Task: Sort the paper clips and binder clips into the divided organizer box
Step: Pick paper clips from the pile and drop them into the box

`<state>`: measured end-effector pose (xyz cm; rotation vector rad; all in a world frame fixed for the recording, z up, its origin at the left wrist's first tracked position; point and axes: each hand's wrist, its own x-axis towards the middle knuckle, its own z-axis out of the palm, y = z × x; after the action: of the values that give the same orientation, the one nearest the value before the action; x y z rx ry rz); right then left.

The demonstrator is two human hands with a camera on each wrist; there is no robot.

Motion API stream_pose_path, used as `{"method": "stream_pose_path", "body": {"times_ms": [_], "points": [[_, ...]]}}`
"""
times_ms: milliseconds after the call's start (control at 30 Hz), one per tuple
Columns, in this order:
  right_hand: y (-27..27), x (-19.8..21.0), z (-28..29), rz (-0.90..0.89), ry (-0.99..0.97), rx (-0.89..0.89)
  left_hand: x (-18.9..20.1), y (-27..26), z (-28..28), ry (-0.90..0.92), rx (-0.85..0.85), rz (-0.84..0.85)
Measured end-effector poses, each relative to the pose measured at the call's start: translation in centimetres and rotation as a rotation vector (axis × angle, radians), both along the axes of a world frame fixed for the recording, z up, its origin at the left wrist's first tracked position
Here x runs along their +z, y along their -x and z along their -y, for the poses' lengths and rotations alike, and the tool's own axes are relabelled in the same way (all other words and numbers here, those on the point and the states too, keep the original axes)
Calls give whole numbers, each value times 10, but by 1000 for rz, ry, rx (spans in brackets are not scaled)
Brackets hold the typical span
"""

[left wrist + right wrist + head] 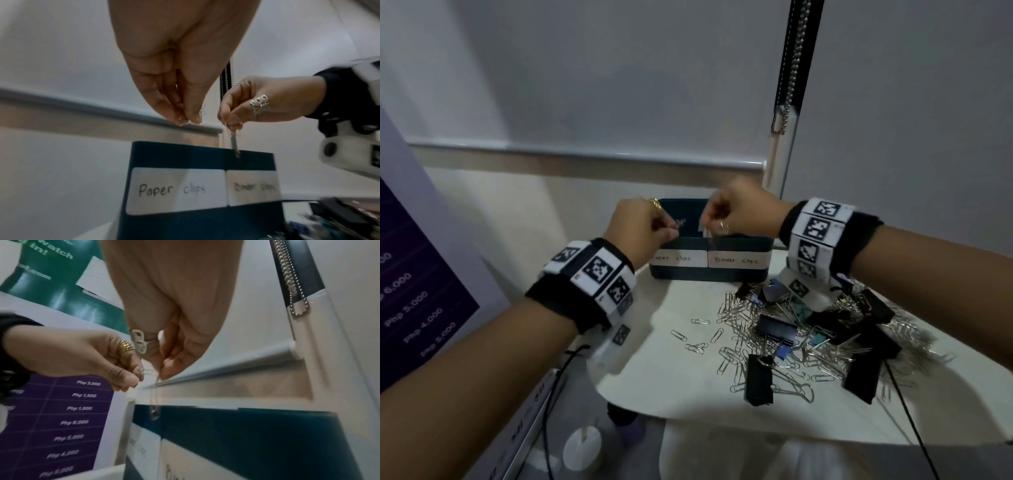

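A dark teal organizer box (710, 274) stands at the back of the white table (674, 383), labelled "Paper clips" on the left and "Binder clips" on the right. Both hands hover over its left half. My left hand (671, 233) pinches a silver paper clip (149, 371) between thumb and fingers. My right hand (707, 224) pinches linked paper clips (235, 147) that hang down to the box's top edge. A mixed pile of paper clips and black and blue binder clips (791, 337) lies in front of the box to the right. The box's inside is hidden.
A purple price poster (414, 308) leans at the left. A window blind with a bead chain (792, 68) is behind the box. A white round object (582, 448) sits below the table's front-left edge. Black cables (907, 411) hang from both wrists.
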<state>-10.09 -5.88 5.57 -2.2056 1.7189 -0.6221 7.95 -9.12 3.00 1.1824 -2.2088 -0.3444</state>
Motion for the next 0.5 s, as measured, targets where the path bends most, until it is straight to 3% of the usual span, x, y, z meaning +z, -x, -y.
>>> {"method": "stream_pose_path", "body": {"times_ms": [100, 200, 267, 400, 500], "points": [[-13, 0, 20, 82, 154, -108, 5, 9, 19, 16, 85, 32], [-20, -8, 32, -60, 89, -96, -1, 16, 33, -13, 99, 220], [-18, -11, 30, -132, 67, -61, -5, 17, 32, -9, 81, 243], [-6, -11, 3, -111, 134, -22, -7, 7, -1, 112, -70, 171], [0, -22, -22, -249, -6, 132, -20, 2, -33, -17, -282, 327]]}}
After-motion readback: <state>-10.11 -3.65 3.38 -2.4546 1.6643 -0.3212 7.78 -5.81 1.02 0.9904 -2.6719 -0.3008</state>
